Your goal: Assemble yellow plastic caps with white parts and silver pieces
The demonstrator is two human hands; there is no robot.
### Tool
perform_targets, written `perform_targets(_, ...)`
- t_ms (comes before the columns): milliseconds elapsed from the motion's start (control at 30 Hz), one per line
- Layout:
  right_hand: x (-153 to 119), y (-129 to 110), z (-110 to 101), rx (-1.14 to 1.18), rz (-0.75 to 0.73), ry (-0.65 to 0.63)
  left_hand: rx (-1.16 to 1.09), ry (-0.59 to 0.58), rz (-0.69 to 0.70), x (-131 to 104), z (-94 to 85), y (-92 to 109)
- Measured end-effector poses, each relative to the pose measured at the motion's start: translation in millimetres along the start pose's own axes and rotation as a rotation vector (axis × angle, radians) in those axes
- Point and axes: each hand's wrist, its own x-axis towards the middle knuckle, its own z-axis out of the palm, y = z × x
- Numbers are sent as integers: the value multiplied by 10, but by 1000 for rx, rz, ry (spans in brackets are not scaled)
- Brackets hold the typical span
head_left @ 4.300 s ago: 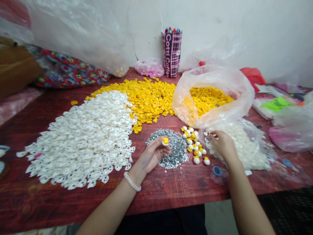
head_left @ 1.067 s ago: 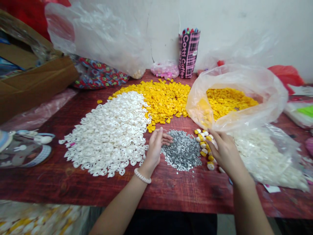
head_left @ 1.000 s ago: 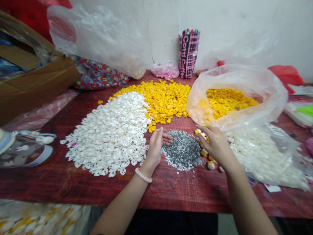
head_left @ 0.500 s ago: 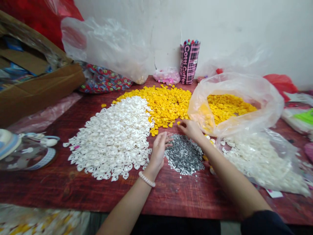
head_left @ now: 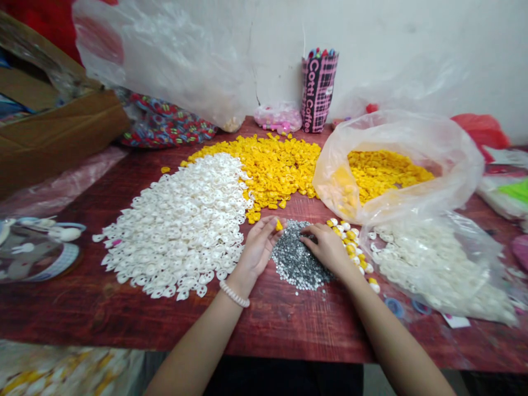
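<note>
My left hand [head_left: 258,247], wearing a pale coiled band at the wrist, pinches a small yellow plastic piece [head_left: 279,225] at its fingertips. It is at the left edge of a pile of tiny silver-grey discs [head_left: 297,258]. Over the right part of that pile is my right hand [head_left: 328,247], its fingers curled down towards the discs; anything between the fingertips is too small to make out. Left of my left hand spreads a large heap of white plastic pieces [head_left: 177,231]. Behind both hands lies a heap of yellow pieces [head_left: 280,165].
Right of my right hand lie several joined white-and-yellow pieces [head_left: 350,242]. Farther right are an open plastic bag [head_left: 449,159] of yellow pieces and a clear bag [head_left: 437,269] of white ones. A cardboard box [head_left: 61,137] and a clear jar [head_left: 37,250] stand left.
My right hand has come back from the yellow heap to the silver discs. A yellow piece now sits in my left fingertips, which were spread before. The camera view has shifted slightly.
</note>
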Motion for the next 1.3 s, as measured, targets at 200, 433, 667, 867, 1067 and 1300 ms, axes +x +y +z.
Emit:
perform_targets(200, -20, 46, 158, -8, 29, -4, -64, 2, -101, 8, -27, -74)
perform_targets(433, -5, 34, 148, -105, -10, 23, -16, 25, -153, -13, 6, -98)
perform_targets(667, -2, -7, 154, -174, -5, 21, 8, 33, -163, -13, 12, -83)
perform_targets(867, 0, -58, 154, -148, -19, 26, 25, -7, -169, -15, -1, -89)
perform_targets(1067, 1, -36, 152, -85, -2, 59, 45, -7, -170, -12, -10, -88)
perform_targets(1300, -65, -187, -95, 286, -49, 280, 128, -79, -205, -72, 18, -128)
